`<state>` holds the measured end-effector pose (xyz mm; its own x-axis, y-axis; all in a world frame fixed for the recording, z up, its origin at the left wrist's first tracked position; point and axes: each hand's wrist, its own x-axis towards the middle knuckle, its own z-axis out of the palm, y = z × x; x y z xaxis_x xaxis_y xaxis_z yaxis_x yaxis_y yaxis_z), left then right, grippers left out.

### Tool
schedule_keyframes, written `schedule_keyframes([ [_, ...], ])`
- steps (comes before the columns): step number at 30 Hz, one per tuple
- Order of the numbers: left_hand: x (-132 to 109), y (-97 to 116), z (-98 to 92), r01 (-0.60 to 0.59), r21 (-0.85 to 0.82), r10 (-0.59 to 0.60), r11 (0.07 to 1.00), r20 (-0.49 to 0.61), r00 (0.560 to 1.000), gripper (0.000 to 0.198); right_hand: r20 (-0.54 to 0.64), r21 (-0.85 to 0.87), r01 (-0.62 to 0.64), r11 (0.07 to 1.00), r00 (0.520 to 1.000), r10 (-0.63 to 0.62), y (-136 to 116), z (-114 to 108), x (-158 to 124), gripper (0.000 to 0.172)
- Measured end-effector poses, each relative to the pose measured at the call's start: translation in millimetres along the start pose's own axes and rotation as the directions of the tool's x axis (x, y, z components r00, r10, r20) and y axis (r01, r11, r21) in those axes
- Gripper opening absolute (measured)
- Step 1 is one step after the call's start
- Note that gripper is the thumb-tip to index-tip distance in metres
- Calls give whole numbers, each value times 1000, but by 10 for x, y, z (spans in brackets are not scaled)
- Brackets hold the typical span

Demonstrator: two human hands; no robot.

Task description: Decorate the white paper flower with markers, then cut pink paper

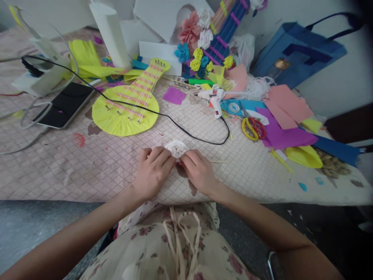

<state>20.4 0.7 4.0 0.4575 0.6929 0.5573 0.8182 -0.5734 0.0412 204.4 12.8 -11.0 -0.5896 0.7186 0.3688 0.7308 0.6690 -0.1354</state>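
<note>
Flowered clothing point(140, 252) covers the person at the table's edge. Just past it, the left hand point(154, 169) and right hand point(201, 170) both pinch a small, crinkled white piece point(176, 147) by its near side, over the quilted cover point(110, 167). Beyond lie scissors point(247, 129), a glue gun point(215, 103) and a yellow toy guitar point(124, 122); farthest back, paper flowers point(190, 29) and a blue bag point(303, 54).
</note>
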Motion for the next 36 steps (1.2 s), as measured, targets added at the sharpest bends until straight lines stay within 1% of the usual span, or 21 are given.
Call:
schedule_keyframes([
  [8, 7, 23, 13, -16, 29, 14, 999, 66, 998, 12, 50, 51, -10, 999, 999, 7, 6, 22, 10, 26],
  [10, 4, 21, 18, -5, 19, 4, 1000, 69, 998, 13, 40, 66, -13, 998, 999, 11, 1, 3, 8, 25],
  [12, -6, 9, 20, 3, -8, -2, 1000, 75, 997, 12, 21, 93, -24, 995, 1000, 22, 0, -36, -14, 20],
  [14, -20, -7, 15, 15, -35, -13, 999, 73, 997, 9, -6, 112, -54, 992, 998, 55, 13, -89, -63, 16],
  [15, -27, -14, 11, 23, -42, -20, 999, 69, 997, 7, -20, 109, -80, 991, 996, 82, 27, -118, -96, 17],
  [18, -36, -18, -6, 47, -53, -45, 997, 50, 998, 3, -40, 72, -142, 987, 989, 145, 84, -185, -200, 15],
  [22, -23, 10, -15, 97, -59, -95, 994, 32, 995, 1, -28, 90, -145, 985, 989, 148, 119, -203, -263, 17],
  [26, -25, 30, -13, 136, -53, -134, 989, 31, 990, 4, -35, 124, -164, 979, 985, 170, 76, -158, -219, 16],
  [28, -38, 31, -9, 131, -54, -129, 990, 39, 991, 5, -32, 141, -161, 977, 985, 167, 50, -130, -183, 16],
  [32, -74, 19, 0, 84, -78, -78, 993, 79, 994, 10, -11, 165, -148, 975, 988, 152, 34, -109, -150, 14],
  [36, -90, 0, 1, 77, -98, -68, 992, 93, 993, 11, 27, 156, -132, 979, 991, 130, 132, -201, -271, 13],
])
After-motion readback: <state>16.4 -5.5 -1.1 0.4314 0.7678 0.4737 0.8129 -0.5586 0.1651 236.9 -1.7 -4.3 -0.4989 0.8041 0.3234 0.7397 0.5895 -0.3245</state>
